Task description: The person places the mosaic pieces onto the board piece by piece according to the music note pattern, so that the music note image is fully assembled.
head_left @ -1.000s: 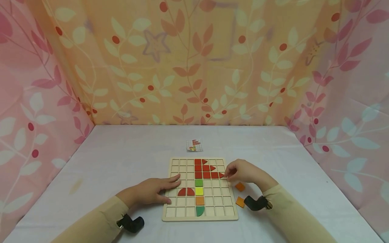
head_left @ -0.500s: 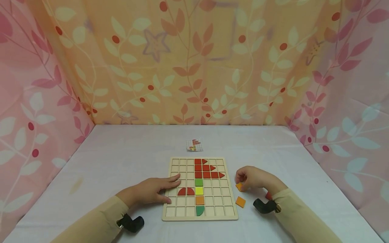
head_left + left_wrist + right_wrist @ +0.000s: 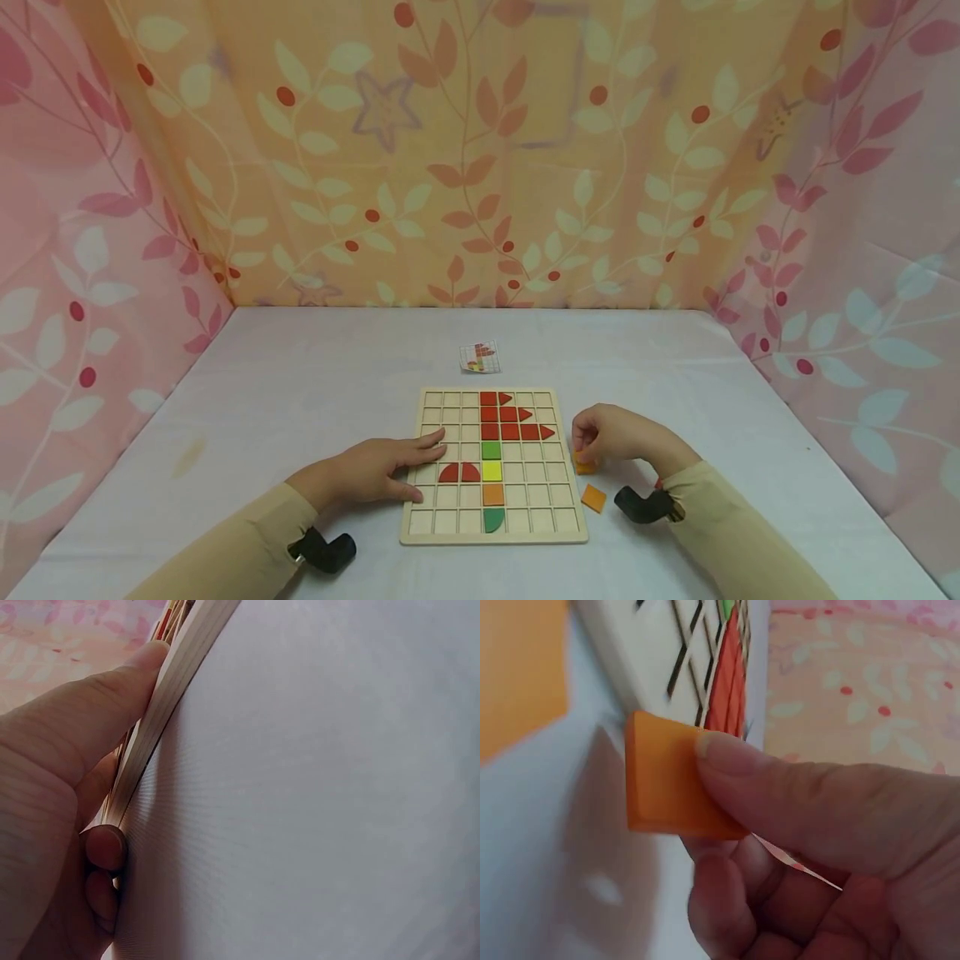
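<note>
My right hand (image 3: 622,435) pinches an orange square tile (image 3: 664,780) between thumb and fingers, just off the right edge of a wooden grid board (image 3: 450,540). In the right wrist view the tile is raised off the cloth. My left hand (image 3: 367,471) rests on the board's left edge, straight fingers lying over the cells and the thumb (image 3: 112,697) on the rim. Set in the board are red squares and triangles in three rows (image 3: 509,432), a green square (image 3: 491,451), a yellow square (image 3: 491,472), an orange square (image 3: 493,495), a green quarter-circle (image 3: 494,521) and two red quarter-circles (image 3: 459,473).
Another orange square tile (image 3: 594,499) lies on the white cloth right of the board. A red piece (image 3: 659,483) shows partly behind the right wrist. Behind the board lies a small printed pattern card (image 3: 480,357). Floral curtains (image 3: 465,167) stand at the back and sides.
My right hand has left the red triangle at the board's right edge, pulled back to the orange tile, pinched it and shifted slightly left with it. The left hand stays put.
</note>
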A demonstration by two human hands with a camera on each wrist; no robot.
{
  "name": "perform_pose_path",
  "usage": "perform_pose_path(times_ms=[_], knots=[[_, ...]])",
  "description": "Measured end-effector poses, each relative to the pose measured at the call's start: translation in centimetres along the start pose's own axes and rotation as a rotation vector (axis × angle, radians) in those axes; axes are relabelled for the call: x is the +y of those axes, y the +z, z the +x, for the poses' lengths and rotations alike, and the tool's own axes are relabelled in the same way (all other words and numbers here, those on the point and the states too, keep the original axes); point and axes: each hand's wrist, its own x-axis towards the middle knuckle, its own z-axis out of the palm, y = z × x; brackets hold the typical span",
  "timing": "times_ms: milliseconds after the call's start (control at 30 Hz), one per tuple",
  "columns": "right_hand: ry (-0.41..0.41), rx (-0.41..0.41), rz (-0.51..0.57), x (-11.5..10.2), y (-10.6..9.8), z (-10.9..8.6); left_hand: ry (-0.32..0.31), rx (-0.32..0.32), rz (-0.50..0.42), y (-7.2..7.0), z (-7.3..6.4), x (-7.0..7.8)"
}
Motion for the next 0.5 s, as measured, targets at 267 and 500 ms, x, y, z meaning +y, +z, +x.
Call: perform_pose_path(times_ms=[267,500], knots=[[-0.121,-0.004,0.086,-4.0,1.7,1.7,0.013,-0.002,0.018,0.0,0.0,0.0],[-0.237,-0.035,0.128,-7.9,3.9,3.3,0.038,0.009,0.038,0.0,0.0,-0.2]])
